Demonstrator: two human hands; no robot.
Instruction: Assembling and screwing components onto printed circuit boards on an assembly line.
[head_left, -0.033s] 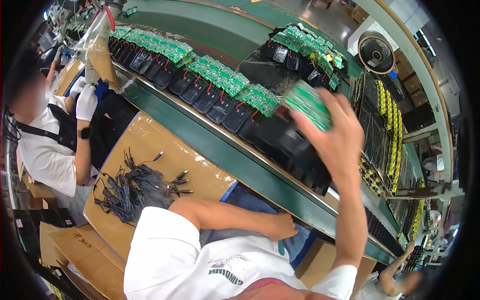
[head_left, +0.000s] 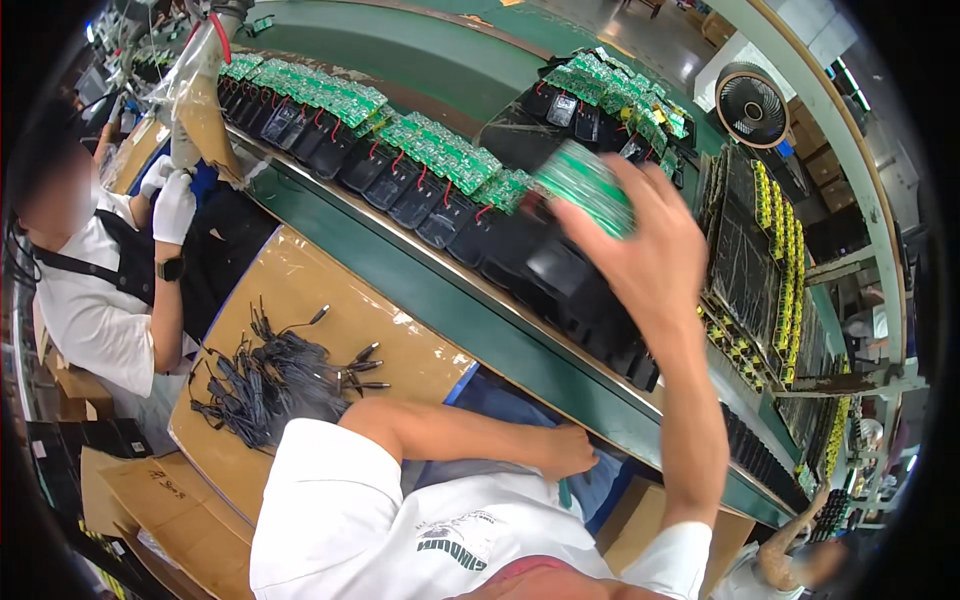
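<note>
My right hand (head_left: 655, 245) is closed around the edges of a green circuit board (head_left: 585, 188), smeared by motion. It hangs over the right end of a row of black plastic housings (head_left: 412, 203). Green circuit boards (head_left: 437, 150) lie along the far side of that row, with short red wires running between boards and housings. Low in front of my body, my left hand (head_left: 568, 452) is curled closed near the belt's front edge. A narrow teal piece (head_left: 566, 493) shows just below it; whether the fingers hold it is hidden.
A pile of black cables with plugs (head_left: 285, 385) lies on a brown board (head_left: 300, 270) to the left. Beyond it a co-worker's gloved hands (head_left: 172, 200) work. More boards stand at the back (head_left: 615, 85), near a fan (head_left: 752, 105). Trays of yellow parts (head_left: 780, 235) are at right.
My right hand has moved a little to the left along the row, carrying the circuit board. My left hand stays in nearly the same place.
</note>
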